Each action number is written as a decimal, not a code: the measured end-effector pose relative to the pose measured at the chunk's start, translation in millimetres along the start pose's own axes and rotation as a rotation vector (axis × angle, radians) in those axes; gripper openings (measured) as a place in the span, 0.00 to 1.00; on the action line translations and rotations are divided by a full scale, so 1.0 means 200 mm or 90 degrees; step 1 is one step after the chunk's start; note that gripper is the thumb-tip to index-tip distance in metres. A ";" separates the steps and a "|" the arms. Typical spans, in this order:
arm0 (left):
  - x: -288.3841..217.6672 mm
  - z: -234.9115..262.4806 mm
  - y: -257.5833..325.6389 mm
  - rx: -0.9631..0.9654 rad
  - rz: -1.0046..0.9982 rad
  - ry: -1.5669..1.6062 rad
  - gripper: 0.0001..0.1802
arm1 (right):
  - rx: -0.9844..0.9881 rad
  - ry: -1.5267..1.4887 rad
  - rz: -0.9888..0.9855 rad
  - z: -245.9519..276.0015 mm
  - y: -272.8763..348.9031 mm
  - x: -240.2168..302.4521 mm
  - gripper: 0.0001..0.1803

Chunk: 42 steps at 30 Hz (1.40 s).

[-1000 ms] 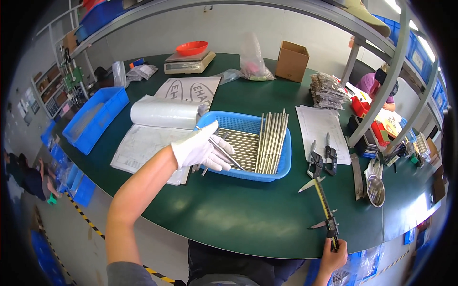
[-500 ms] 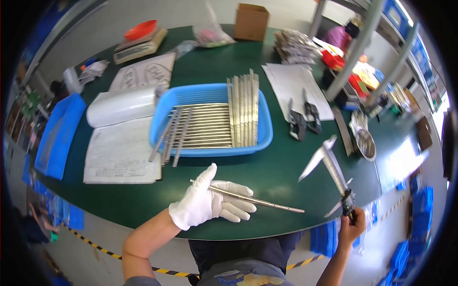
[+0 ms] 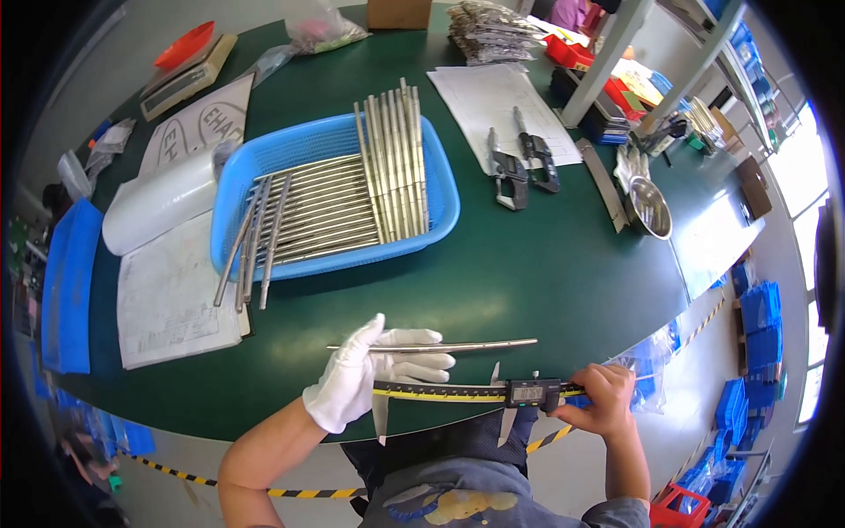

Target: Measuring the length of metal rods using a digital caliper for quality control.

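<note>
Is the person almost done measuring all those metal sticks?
Probably not. A neat stack of rods in the blue basket may be done, though I cannot tell. The gloved left hand holds one rod beside the caliper in the right hand. Many loose rods wait.

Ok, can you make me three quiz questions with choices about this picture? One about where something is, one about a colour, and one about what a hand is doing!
1. Where is the blue basket of metal rods?
A. on the green table
B. on the floor
C. on a shelf

2. What colour is the glove on the left hand?
A. red
B. white
C. black

3. What is the right hand doing?
A. resting flat on paper
B. hanging free
C. gripping a caliper

Answers: 1 A, the basket sits on the green tabletop. 2 B, the glove holding the single rod is white. 3 C, its bare fingers wrap the caliper's end.
</note>
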<state>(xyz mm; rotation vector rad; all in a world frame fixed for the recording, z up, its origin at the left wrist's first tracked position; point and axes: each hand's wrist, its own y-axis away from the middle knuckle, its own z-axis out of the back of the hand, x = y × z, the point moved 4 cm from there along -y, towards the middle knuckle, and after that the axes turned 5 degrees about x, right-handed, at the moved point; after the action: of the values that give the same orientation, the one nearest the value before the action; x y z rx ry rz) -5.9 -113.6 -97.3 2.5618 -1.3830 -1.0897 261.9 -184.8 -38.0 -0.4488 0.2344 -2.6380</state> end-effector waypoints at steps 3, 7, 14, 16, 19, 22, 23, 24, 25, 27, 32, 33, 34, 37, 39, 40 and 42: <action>0.00 0.00 0.00 -0.031 0.011 0.050 0.35 | -0.008 0.000 -0.003 -0.03 0.00 -0.01 0.25; 0.00 -0.02 0.00 -0.033 0.006 0.025 0.34 | -0.010 -0.020 -0.027 -0.07 0.03 -0.05 0.26; 0.00 -0.01 0.00 0.013 0.025 0.028 0.34 | -0.002 -0.037 -0.012 -0.09 0.01 -0.05 0.27; 0.00 -0.01 0.01 0.014 0.023 0.030 0.34 | -0.002 -0.037 -0.009 -0.09 0.01 -0.05 0.27; 0.00 -0.01 0.01 0.017 0.023 0.034 0.34 | -0.001 -0.034 -0.009 -0.09 0.01 -0.05 0.27; 0.01 -0.01 0.00 0.031 0.017 0.030 0.34 | 0.009 -0.025 -0.011 -0.08 0.00 -0.04 0.27; 0.00 -0.01 0.00 0.030 0.012 0.026 0.34 | 0.014 -0.019 -0.011 -0.07 0.00 -0.04 0.27; 0.00 -0.02 0.00 0.031 0.009 0.022 0.34 | 0.014 -0.018 -0.014 -0.07 0.00 -0.04 0.27; 0.00 -0.02 0.00 0.034 0.011 0.023 0.34 | 0.015 -0.024 -0.014 -0.07 0.00 -0.03 0.26; 0.00 -0.02 0.00 -0.013 0.005 0.033 0.34 | 0.016 -0.022 -0.023 -0.06 -0.02 -0.03 0.25; 0.01 0.00 0.01 0.012 0.015 0.010 0.35 | 0.046 -0.036 -0.013 -0.05 -0.05 -0.01 0.23; 0.01 0.00 0.01 0.009 0.003 0.003 0.36 | 0.046 -0.044 -0.007 -0.05 -0.05 0.00 0.23; 0.00 0.00 0.01 0.009 -0.002 0.002 0.36 | 0.058 -0.042 0.002 -0.04 -0.06 0.00 0.21; 0.00 -0.01 0.01 -0.055 -0.026 0.019 0.35 | 0.079 -0.051 -0.003 -0.04 -0.06 0.00 0.20; -0.01 -0.02 0.00 -0.054 -0.026 0.011 0.35 | 0.081 -0.053 -0.004 -0.03 -0.05 0.00 0.19; -0.01 -0.02 0.01 -0.058 -0.030 0.004 0.35 | 0.084 -0.058 0.001 -0.03 -0.05 0.00 0.18; 0.00 0.00 0.00 -0.040 -0.018 -0.012 0.36 | 0.083 -0.053 0.002 -0.03 -0.06 0.01 0.17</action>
<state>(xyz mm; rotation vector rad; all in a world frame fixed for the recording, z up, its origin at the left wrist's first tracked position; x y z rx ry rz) -6.3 -113.9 -97.0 2.5408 -1.2981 -1.1463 253.7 -174.2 -39.6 -0.5118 0.0373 -2.6048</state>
